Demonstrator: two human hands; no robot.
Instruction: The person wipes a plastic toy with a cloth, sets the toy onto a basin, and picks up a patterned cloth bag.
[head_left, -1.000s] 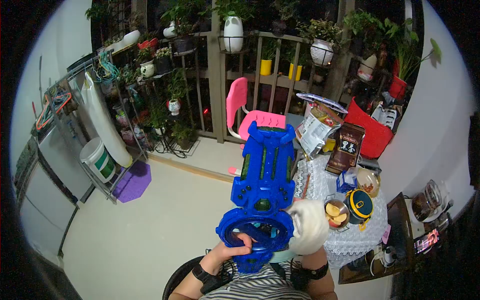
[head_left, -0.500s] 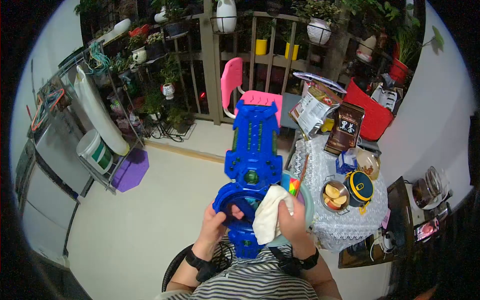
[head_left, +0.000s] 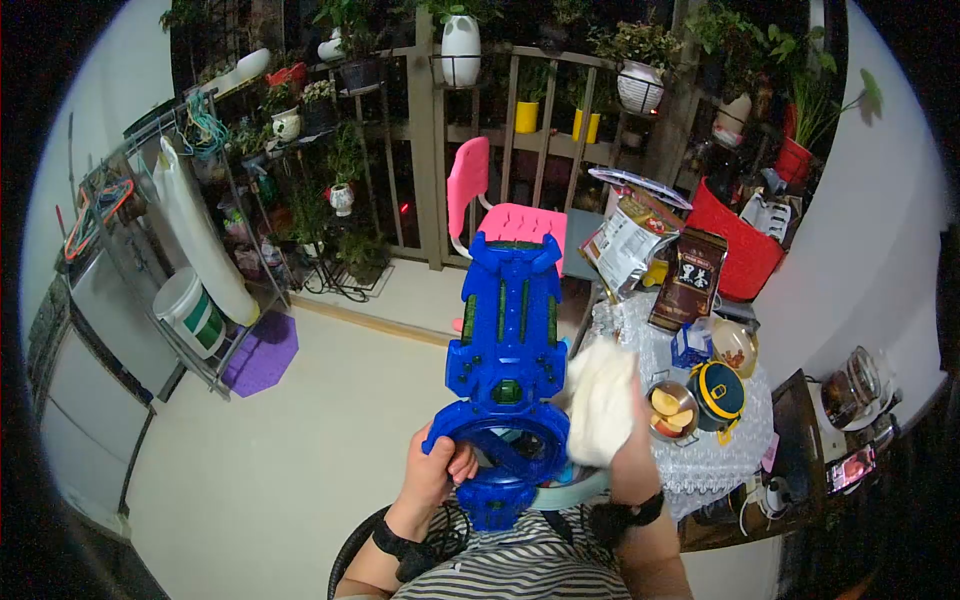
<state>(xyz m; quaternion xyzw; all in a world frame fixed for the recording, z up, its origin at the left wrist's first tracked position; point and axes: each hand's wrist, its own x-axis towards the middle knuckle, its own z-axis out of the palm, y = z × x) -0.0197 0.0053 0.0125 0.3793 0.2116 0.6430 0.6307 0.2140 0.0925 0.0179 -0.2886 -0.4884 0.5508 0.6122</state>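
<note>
A large blue plastic toy [head_left: 509, 340] with dark green inlays and a round ring near its lower end stands out in front of my lap. My left hand [head_left: 438, 470] is closed on the left side of that ring, with fingers curled through the opening. A white cloth [head_left: 598, 405] is bunched in my right hand [head_left: 632, 460], just right of the ring; motion blurs this hand. Whether the cloth touches the toy, I cannot tell. Behind the ring, the rim of a pale green basin [head_left: 572, 492] shows in part.
To the right, a lace-covered table [head_left: 700, 460] bears a metal bowl of fruit slices [head_left: 670, 410], a dark lidded pot [head_left: 720, 392] and snack bags [head_left: 690, 278]. Ahead is a pink chair [head_left: 510, 212] before a railing with potted plants. A metal rack [head_left: 190, 350] stands left.
My right hand has lifted the cloth off the ring and moved it up and to the right. My left hand keeps its hold on the ring. The view has tilted slightly.
</note>
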